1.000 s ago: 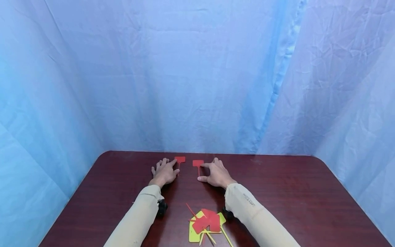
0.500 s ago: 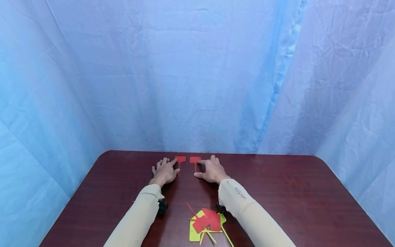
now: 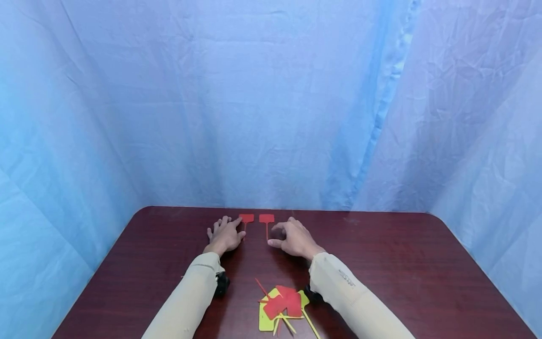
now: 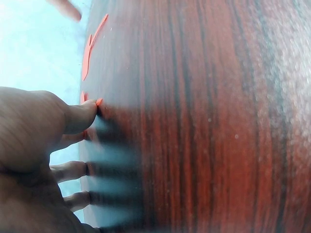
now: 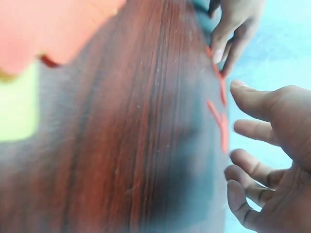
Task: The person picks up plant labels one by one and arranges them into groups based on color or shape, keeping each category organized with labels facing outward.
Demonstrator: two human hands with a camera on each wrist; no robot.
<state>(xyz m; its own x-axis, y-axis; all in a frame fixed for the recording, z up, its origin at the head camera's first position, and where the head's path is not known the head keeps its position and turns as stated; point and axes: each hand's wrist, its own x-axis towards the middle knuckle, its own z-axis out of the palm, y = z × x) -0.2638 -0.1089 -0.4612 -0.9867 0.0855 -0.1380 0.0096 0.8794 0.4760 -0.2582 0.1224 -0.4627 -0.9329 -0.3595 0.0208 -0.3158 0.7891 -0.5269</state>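
Observation:
Two red T-shaped plant labels lie flat near the table's far edge, stems toward me. My left hand (image 3: 226,235) rests at the left label (image 3: 247,218), its forefinger touching the head and its thumb at the stem end. Those fingers are fairly straight in the left wrist view, where the thumb (image 4: 81,116) meets the red stem tip. Beside the right label (image 3: 267,218) hovers my right hand (image 3: 296,238), its fingers loosely bent and apart. The right wrist view shows a gap between that hand (image 5: 286,141) and the label (image 5: 223,131).
A loose pile of red labels (image 3: 292,301) and yellow labels (image 3: 266,322) lies at the near middle of the dark red wooden table (image 3: 402,273), between my forearms. Pale blue curtains (image 3: 271,117) hang behind the table and at both sides.
The right label has shifted left and slightly away from me, closer to the left one. My right hand moved with it, then let go and drew back right. My left hand stays put.

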